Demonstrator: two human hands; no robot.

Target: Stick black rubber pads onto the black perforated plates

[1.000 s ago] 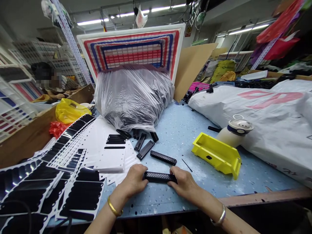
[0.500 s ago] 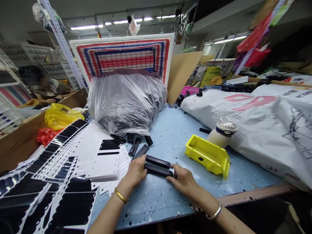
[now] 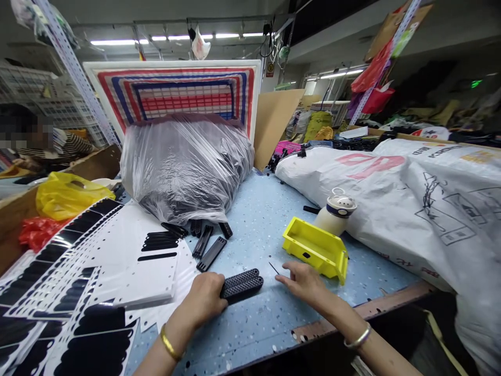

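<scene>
My left hand (image 3: 203,298) is closed on the left end of two black perforated plastic strips (image 3: 241,282) that lie side by side on the blue speckled table (image 3: 258,324). My right hand (image 3: 303,282) rests flat on the table to the right of the strips, fingers stretched out, holding nothing. A thin black pin (image 3: 273,268) lies just beyond its fingertips. More black strips (image 3: 207,245) lie loose in front of a clear plastic bag (image 3: 183,167) stuffed with the same parts.
A yellow plastic bin (image 3: 315,249) and a white bottle (image 3: 334,214) stand right of my hands, before a big white sack (image 3: 422,203). White sheets with black stickers (image 3: 78,271) cover the left side. Another person (image 3: 35,143) sits at far left.
My right hand has let go of the strip and moved right onto the table. The held strip now lies against the second one, gripped by my left hand. The view has swung right.
</scene>
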